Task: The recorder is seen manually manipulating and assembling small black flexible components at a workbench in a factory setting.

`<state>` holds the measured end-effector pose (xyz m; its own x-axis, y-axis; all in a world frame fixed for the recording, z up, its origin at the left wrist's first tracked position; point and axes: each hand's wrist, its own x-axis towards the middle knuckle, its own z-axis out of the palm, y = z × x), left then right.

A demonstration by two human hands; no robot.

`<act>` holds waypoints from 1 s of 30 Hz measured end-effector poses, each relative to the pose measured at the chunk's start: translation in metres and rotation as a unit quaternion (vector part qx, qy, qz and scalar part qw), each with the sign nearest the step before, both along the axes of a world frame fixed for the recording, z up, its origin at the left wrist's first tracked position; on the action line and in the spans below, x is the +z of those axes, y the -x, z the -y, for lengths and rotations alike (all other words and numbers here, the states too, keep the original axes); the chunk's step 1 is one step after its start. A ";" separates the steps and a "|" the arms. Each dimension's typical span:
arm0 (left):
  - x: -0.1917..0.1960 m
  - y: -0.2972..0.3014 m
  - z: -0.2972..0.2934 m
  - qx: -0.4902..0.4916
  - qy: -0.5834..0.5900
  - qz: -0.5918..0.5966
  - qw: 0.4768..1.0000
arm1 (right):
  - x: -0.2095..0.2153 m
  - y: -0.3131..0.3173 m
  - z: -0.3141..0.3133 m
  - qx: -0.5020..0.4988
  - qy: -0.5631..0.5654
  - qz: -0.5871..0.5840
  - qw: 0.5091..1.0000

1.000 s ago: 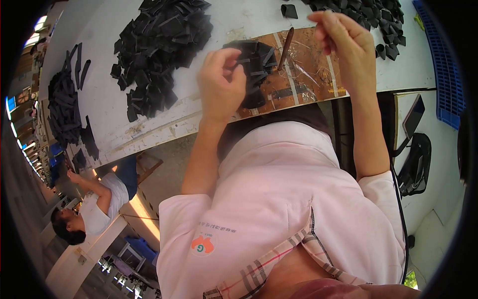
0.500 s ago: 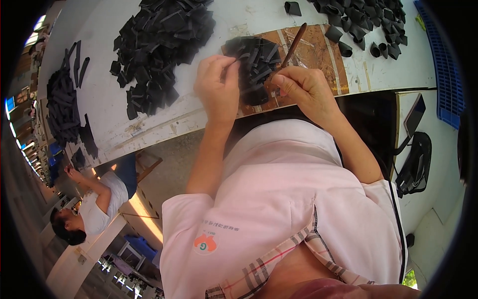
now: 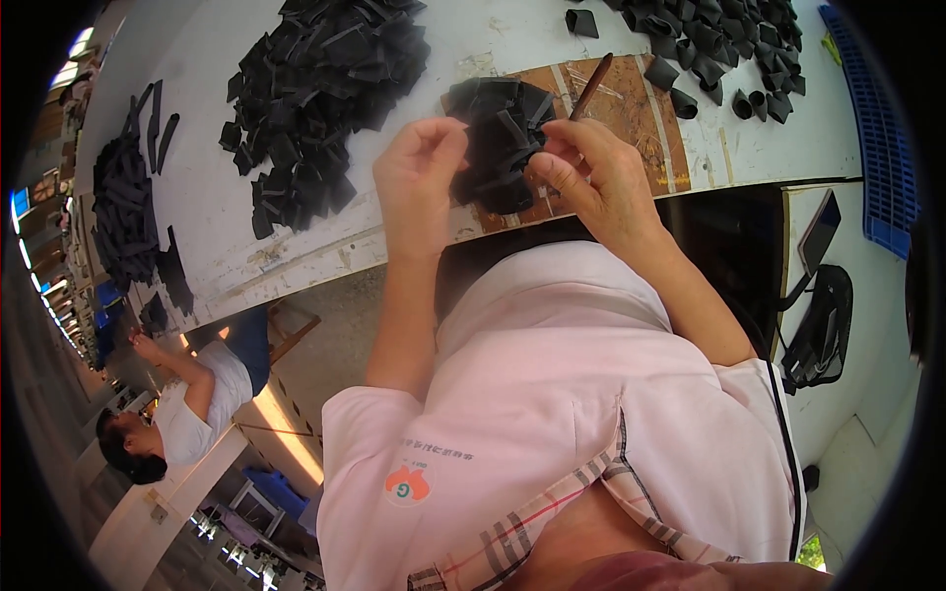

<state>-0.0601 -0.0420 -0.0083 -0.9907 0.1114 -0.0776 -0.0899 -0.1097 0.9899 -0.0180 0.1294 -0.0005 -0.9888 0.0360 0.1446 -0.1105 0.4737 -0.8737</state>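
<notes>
My left hand (image 3: 422, 172) hovers at the left edge of a small heap of black strip-like pieces (image 3: 498, 128). Its thumb and forefinger are drawn together, and whatever lies between them is too hidden to make out. On the heap's right side is my right hand (image 3: 601, 177), its fingers curled and its thumb and forefinger tips beside the black pieces. A thin dark brown stick (image 3: 593, 84) slants up from behind this hand's fingers and appears gripped there; its lower end is hidden. The heap lies on a worn brown board (image 3: 641, 128) at the table's front edge.
A big pile of flat black pieces (image 3: 305, 108) covers the white table (image 3: 212, 227) left of the board. Black looped pieces (image 3: 724, 44) lie at the far right, and strips (image 3: 123, 212) at far left. A blue crate (image 3: 885, 138) stands right. Another person (image 3: 202, 389) sits at left.
My right hand has moved slightly up and left, its fingers loosening and the stick shifting with it. The left hand has turned a little and drifted left.
</notes>
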 end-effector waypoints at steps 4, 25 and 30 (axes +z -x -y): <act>0.020 -0.006 -0.009 -0.158 -0.250 0.131 0.946 | 0.014 -0.002 0.004 -0.004 0.230 0.087 0.969; 0.033 -0.018 -0.041 -0.040 -0.098 0.092 0.990 | 0.018 -0.005 -0.008 -0.008 -0.214 -0.231 0.949; 0.038 -0.022 -0.045 -0.068 0.090 -0.056 0.992 | 0.030 -0.007 -0.015 0.039 0.034 -0.087 0.995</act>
